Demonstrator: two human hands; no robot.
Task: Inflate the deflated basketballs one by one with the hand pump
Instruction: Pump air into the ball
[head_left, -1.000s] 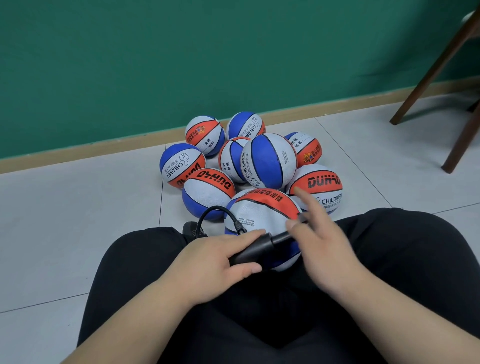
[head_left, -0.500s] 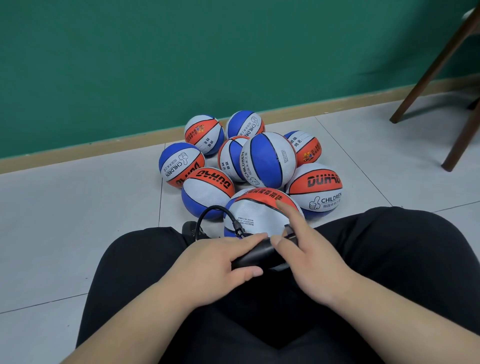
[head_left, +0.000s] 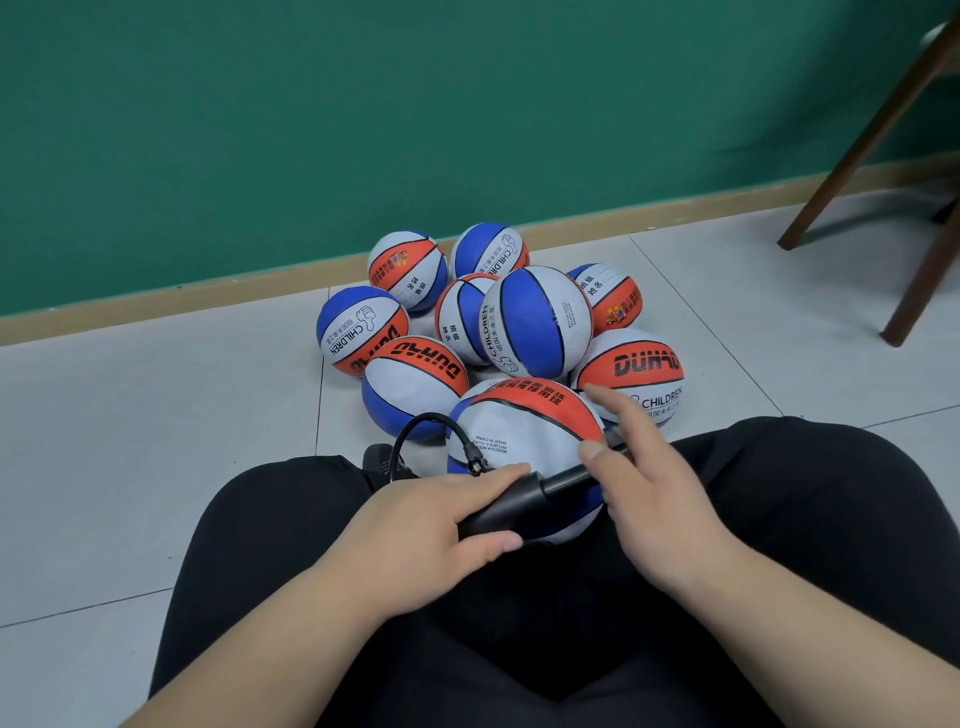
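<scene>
**A:** Hands?

**B:** My left hand (head_left: 431, 525) is wrapped round the hand pump (head_left: 519, 501) barrel, fingers over the top and thumb underneath. My right hand (head_left: 660, 488) holds the handle end. Thumb's on the rod, index is straight out, and the other fingers are curled. The handle is mostly hidden under them.

**A:** Ball?

**B:** The basketball (head_left: 524, 426) is white, orange and blue, and it looks round. It sits between my knees, right under the pump, just past my left fingertips. The hose (head_left: 415, 423) loops out beyond my left hand, and its nozzle meets the ball beside my left index.

**A:** Others?

**B:** The other basketballs (head_left: 535, 322) are piled beyond my right index tip.
</scene>
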